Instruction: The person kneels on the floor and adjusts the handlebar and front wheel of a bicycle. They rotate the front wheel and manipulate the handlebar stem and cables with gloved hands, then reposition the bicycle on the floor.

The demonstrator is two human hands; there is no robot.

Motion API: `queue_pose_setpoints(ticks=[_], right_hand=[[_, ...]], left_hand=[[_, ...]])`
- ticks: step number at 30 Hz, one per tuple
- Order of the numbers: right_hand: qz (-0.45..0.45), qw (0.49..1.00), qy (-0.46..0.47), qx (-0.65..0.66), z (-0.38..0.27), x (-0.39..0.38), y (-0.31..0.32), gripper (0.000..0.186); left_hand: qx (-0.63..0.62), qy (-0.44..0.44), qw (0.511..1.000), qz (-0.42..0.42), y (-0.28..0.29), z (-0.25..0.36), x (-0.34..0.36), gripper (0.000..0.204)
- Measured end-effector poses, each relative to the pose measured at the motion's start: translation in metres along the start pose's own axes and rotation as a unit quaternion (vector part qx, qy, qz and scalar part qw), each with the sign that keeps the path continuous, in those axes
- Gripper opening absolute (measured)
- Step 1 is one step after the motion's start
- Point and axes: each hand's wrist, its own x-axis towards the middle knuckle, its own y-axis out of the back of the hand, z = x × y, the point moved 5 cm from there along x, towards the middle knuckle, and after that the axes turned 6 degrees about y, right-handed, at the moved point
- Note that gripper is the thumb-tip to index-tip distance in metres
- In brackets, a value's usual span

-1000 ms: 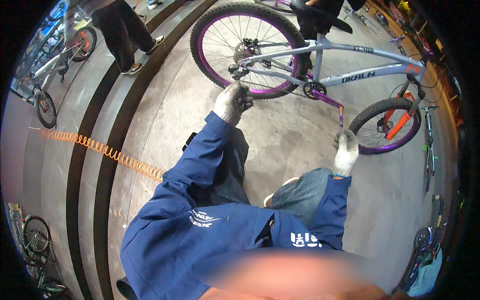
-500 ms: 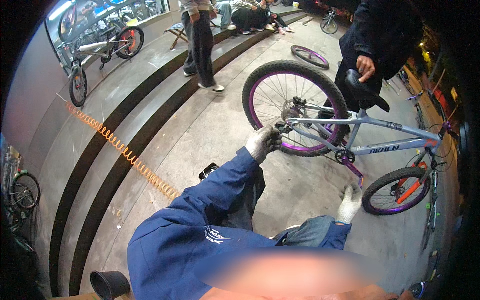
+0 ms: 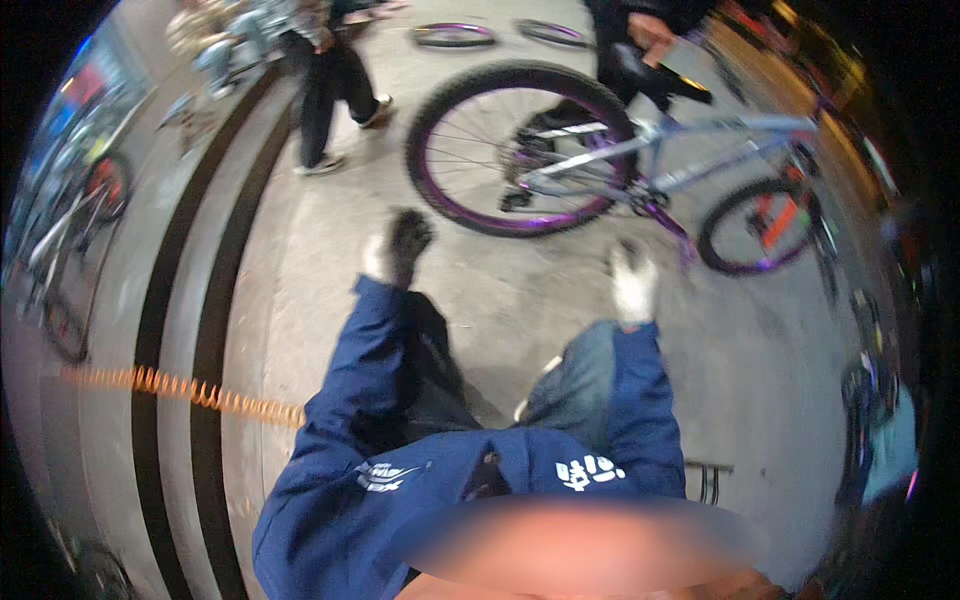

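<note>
A silver-grey bicycle (image 3: 725,150) with purple rims stands in front of me. Its rear wheel (image 3: 425,165) is on the left and its front wheel (image 3: 740,262) on the right. My left hand (image 3: 400,245), in a whitish glove with blackened fingers, is raised below the rear wheel, apart from it. Its fingers look loosely spread and nothing shows in them, though motion blurs them. My right hand (image 3: 633,283), also gloved, hangs left of the purple crank arm (image 3: 672,228), fingers apart, with no object visible. Another person's hand (image 3: 650,35) is near the saddle (image 3: 683,85).
Two purple-rimmed wheels (image 3: 455,36) lie on the concrete beyond the bicycle. A person in dark trousers (image 3: 318,100) stands at the left, by the dark-edged steps (image 3: 225,230). An orange coiled hose (image 3: 200,390) crosses the steps. More bicycles (image 3: 70,230) stand at far left.
My left hand has come away from the rear axle area, back toward me. My right hand stays near the crank. The view has swung, and the standing person's legs are now farther apart.
</note>
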Motion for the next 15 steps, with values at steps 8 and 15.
queue_pose_setpoints(ticks=[8, 15], right_hand=[[-0.011, 1.000, -0.021, -0.010, -0.048, -0.049, -0.107, 0.029], [0.023, 0.998, -0.020, -0.051, -0.028, -0.067, -0.215, 0.029]], left_hand=[[0.002, 0.015, 0.997, -0.072, 0.140, 0.074, 0.016, 0.053], [-0.075, 0.087, 0.962, -0.249, 0.224, 0.110, 0.061, 0.046]])
